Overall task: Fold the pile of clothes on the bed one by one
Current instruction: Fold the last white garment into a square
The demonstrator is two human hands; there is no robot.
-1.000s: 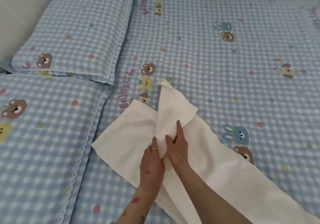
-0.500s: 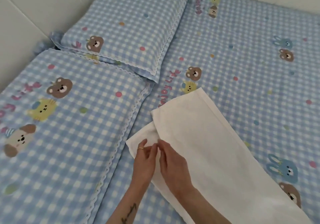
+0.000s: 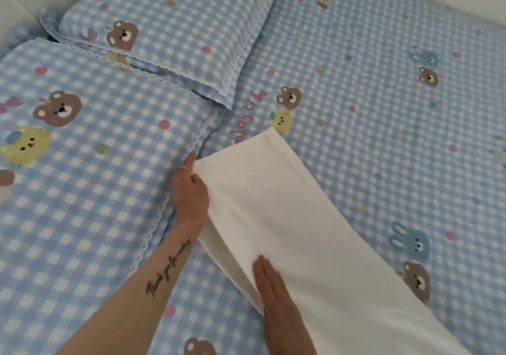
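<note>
Bed [image 3: 383, 94]: covered by blue-and-white check sheet printed with bears, rabbits, yellow cats and coloured dots; fills nearly whole view.
Near pillow [image 3: 82, 190]: same check print, white lace trim, lies along bed's left edge.
Far pillow [image 3: 169, 25]: same print and trim, at bed's far left corner, its near edge overlapping the near pillow.
White garment [image 3: 287, 231]: long folded white cloth lying flat on the sheet, running diagonally from just beside the near pillow's trimmed edge toward the bed's near right corner; far end squared off with a hem line, left side shows a lower layer peeking out beneath the top fold. What kind of clothing it is, cannot tell.
Left forearm [image 3: 153, 280]: bare, dark script tattoo along it, crosses over the near pillow's edge.
Left hand [image 3: 189, 190]: at the garment's far left corner, thumb on top of the cloth, fingers tucked under the fold, pinching that edge; forefinger tip touches the pillow trim.
Right hand [image 3: 273, 291]: flat, fingers straight and together, palm down pressing the garment's left folded edge nearer the onlooker's side.
Ring [image 3: 184, 169]: thin gold band on a left-hand finger.
</note>
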